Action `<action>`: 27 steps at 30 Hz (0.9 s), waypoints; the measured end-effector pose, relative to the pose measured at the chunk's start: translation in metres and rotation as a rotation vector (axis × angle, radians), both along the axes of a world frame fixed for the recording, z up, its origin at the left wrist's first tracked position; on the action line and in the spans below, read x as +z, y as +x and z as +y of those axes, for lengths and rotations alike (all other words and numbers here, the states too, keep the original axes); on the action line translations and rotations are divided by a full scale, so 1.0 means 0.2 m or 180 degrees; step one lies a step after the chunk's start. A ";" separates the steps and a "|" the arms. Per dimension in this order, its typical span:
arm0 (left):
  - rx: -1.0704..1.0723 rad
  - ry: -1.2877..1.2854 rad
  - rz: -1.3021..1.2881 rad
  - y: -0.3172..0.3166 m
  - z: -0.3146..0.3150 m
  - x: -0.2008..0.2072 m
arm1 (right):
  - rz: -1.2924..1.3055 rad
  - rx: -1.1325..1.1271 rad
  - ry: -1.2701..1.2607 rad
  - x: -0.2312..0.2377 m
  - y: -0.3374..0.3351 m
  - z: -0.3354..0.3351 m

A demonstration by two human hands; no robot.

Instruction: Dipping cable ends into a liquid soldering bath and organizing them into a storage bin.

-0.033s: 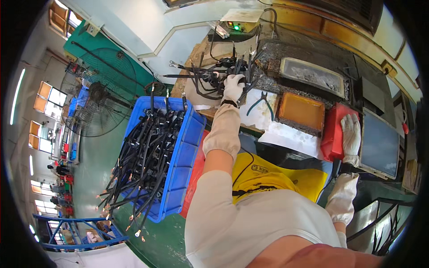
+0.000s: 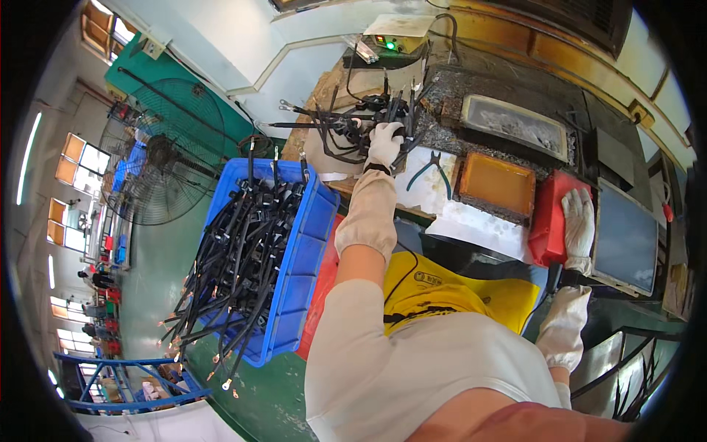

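Note:
My left hand (image 2: 384, 146), in a white glove, is at the near side of a heap of black cables (image 2: 340, 151) on the bench. Its fingers are curled round a black cable, and the cables partly hide the fingertips. My right hand (image 2: 579, 221), also gloved, lies with its fingers stretched along the top of a red plastic box (image 2: 549, 214) and holds nothing. Between my hands, pliers (image 2: 431, 177) with teal handles rest on a white sheet. To their right is a square tray (image 2: 498, 186) of amber material.
A blue crate (image 2: 305, 258) full of black cables with metal lugs stands at my left, cable ends hanging over its side. Beyond it is a large fan (image 2: 162, 151). A rectangular pot (image 2: 514, 127) with a silvery surface and a control box (image 2: 394, 44) with a green light are farther back.

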State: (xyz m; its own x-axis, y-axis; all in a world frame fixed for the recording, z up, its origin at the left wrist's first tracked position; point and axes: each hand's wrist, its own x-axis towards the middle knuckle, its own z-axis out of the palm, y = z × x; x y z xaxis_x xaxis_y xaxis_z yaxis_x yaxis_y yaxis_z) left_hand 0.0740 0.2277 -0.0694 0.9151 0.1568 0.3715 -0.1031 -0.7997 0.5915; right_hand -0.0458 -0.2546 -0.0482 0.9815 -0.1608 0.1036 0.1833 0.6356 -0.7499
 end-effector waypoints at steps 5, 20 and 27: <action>-0.0345 0.0110 0.0390 0.02 0.02 0.01 | 0.0087 -0.0050 0.0045 0.01 -0.02 0.01; 0.0007 0.1139 0.0739 -0.12 -0.04 0.12 | 0.0081 -0.0057 0.0020 0.02 -0.01 0.01; 0.0398 0.1657 0.1414 -0.07 -0.11 0.22 | 0.0041 -0.0100 -0.0047 0.01 -0.01 0.00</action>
